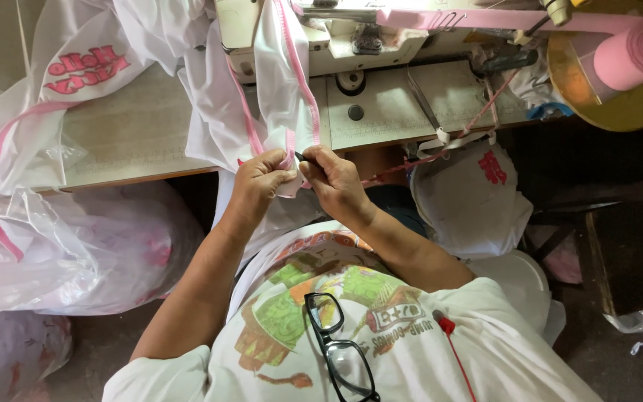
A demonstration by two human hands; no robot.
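At table edge, both hands' fingers [280, 165] clamped on pink-trimmed white fabric [280, 82], small dark tool [301, 157] in rt hand [333, 179].

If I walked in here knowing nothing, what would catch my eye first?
Probably the two hands meeting at the table's front edge: the left hand pinches white fabric with pink trim while the right hand holds a small dark tool against it. At the top right, a fat roll of pink tape sits on a yellow disc, beside the sewing machine.
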